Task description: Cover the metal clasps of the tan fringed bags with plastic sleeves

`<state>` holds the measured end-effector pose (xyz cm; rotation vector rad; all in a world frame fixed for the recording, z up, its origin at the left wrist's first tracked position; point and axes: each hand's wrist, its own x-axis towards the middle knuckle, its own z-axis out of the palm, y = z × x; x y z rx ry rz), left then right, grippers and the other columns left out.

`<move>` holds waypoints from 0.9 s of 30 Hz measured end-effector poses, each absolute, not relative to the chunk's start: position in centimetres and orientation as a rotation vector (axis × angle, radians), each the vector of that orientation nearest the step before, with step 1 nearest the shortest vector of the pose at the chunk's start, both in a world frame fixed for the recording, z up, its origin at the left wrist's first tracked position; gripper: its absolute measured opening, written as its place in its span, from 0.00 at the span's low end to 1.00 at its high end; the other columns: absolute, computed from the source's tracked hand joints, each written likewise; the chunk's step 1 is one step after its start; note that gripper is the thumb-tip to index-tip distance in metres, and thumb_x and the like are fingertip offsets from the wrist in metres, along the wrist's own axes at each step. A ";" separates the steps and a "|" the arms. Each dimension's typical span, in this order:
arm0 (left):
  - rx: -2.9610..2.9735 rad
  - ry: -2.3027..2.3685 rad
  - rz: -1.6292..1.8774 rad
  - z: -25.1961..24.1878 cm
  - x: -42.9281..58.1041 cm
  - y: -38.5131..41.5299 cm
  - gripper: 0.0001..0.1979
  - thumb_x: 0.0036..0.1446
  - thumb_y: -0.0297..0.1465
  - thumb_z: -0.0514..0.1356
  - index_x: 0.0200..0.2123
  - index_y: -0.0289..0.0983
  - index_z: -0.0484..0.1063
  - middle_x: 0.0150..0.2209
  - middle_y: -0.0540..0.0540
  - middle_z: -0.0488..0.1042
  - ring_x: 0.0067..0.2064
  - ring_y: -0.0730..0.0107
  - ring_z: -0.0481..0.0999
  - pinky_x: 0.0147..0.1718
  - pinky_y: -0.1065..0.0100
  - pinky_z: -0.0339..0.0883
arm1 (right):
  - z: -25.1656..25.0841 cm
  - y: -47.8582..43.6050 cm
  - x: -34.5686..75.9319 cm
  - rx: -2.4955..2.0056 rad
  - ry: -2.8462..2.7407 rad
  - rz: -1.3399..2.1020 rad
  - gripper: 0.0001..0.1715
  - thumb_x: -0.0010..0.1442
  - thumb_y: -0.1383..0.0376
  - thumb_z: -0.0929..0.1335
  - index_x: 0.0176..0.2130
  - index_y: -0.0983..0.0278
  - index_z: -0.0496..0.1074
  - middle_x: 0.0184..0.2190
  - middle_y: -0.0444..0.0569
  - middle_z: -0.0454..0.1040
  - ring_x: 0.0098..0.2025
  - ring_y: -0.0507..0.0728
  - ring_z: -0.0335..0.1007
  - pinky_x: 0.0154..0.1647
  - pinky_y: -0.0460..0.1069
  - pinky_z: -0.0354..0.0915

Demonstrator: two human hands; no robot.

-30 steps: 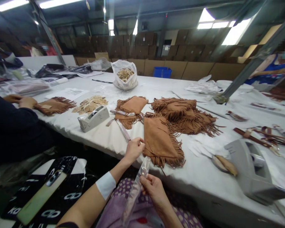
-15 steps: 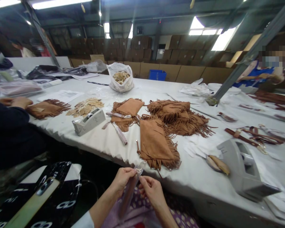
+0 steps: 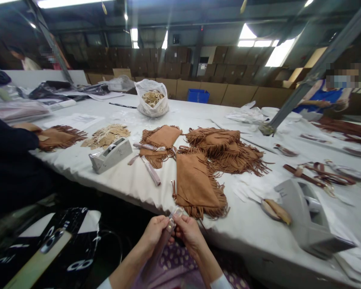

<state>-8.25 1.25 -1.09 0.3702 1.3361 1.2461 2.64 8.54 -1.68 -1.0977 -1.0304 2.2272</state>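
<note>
Hands meet just off the near edge of the white table, low in the head view. The left hand and the right hand face each other, thumbs and forefingers pinched together on the upper end of a brown strap. The strap sits inside a clear plastic sleeve, whose open top sticks up above the fingertips. The strap hangs slanting down to the left, over the person's lap, clear of the table. Whether the remaining fingers touch the sleeve cannot be told.

Just beyond the hands, one fringed suede bag lies flat near the table edge. Behind it lies a pile of fringed bags. Two wrapped straps lie left of the single bag, next to a grey tape dispenser. A second tape dispenser stands at the right. Loose straps lie behind it.

A heap of paper tags lies behind the left dispenser. A white plastic bag holding more tags stands further back.

At the left, a co-worker's dark sleeve reaches to another fringed bag. A phone rests at lower left, off the table.
</note>
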 end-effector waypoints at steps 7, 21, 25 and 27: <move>0.392 1.421 1.261 -0.8 -8.2 0.7 0.23 0.42 0.49 0.65 0.29 0.33 0.74 0.22 0.48 0.75 0.15 0.77 0.66 0.15 0.75 0.56 | -1.9 8.6 2.7 -1.114 -1.156 2.166 0.26 0.40 0.47 0.75 0.22 0.67 0.70 0.14 0.41 0.65 0.16 0.48 0.55 0.17 0.44 0.49; 0.418 1.529 1.313 -0.6 -8.3 1.2 0.20 0.46 0.45 0.61 0.25 0.31 0.77 0.19 0.47 0.74 0.12 0.79 0.61 0.12 0.75 0.52 | -0.6 8.9 2.6 -1.110 -1.118 2.226 0.20 0.43 0.54 0.74 0.25 0.67 0.68 0.13 0.39 0.62 0.15 0.44 0.50 0.15 0.42 0.43; 0.696 1.652 1.357 -0.4 -8.4 1.0 0.21 0.50 0.45 0.59 0.25 0.31 0.78 0.18 0.49 0.70 0.15 0.78 0.62 0.14 0.75 0.54 | -0.8 9.0 2.2 -1.184 -1.109 2.172 0.18 0.42 0.57 0.73 0.24 0.65 0.66 0.12 0.35 0.58 0.14 0.43 0.45 0.14 0.42 0.42; 0.761 1.691 1.382 -0.4 -8.3 0.9 0.21 0.52 0.46 0.59 0.28 0.31 0.78 0.20 0.49 0.71 0.16 0.78 0.63 0.15 0.75 0.55 | -0.9 9.0 1.9 -1.239 -1.129 2.118 0.16 0.42 0.58 0.72 0.23 0.65 0.64 0.12 0.34 0.56 0.14 0.43 0.44 0.13 0.42 0.41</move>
